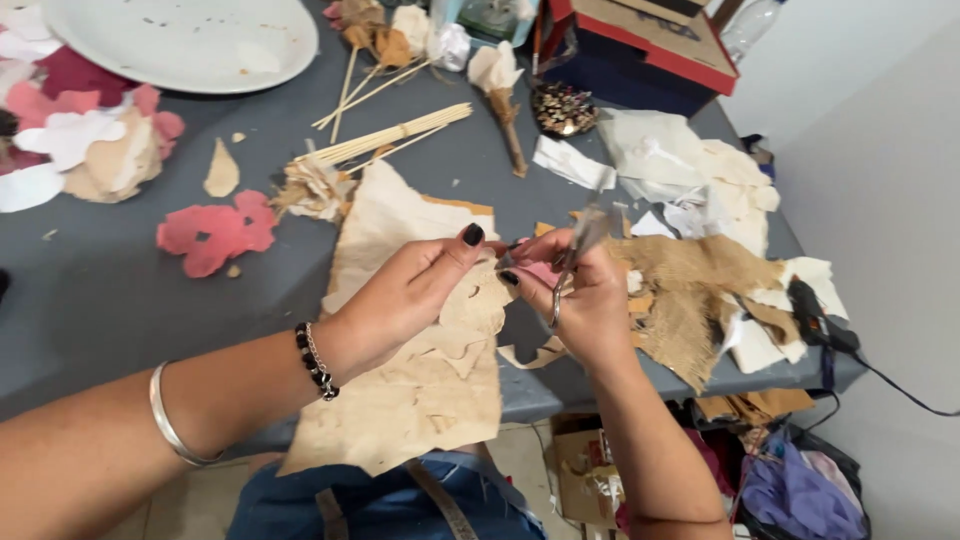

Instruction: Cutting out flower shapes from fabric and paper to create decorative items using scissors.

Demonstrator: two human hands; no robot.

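Where the grey desk (pixel 120 300) meets a white wall on the right, its surface is crowded with craft scraps: a white plate (pixel 190 40) at the top left, pink paper flower cut-outs (pixel 215 232) below it, a bundle of thin wooden sticks (pixel 400 135) near the centre, a piece of burlap (pixel 690 290) at the right edge, and a red-trimmed box (pixel 640 45) at the far end. A black glue gun (pixel 815 315) lies at the right corner of the desk, its cord running off the edge. Bags and cardboard sit on the floor beneath.

Both hands meet over the near edge. The left hand (pixel 410 295) is closed, thumb and fingertips pinching a small pink paper piece (pixel 540 270) just above a large sheet of tan paper (pixel 420 340) that hangs off the desk toward the lap. The right hand (pixel 590 300) is clamped around a pair of scissors (pixel 575 255), fingers through the loops, blades pointing up and away. The blades are blurred, so their opening cannot be determined.
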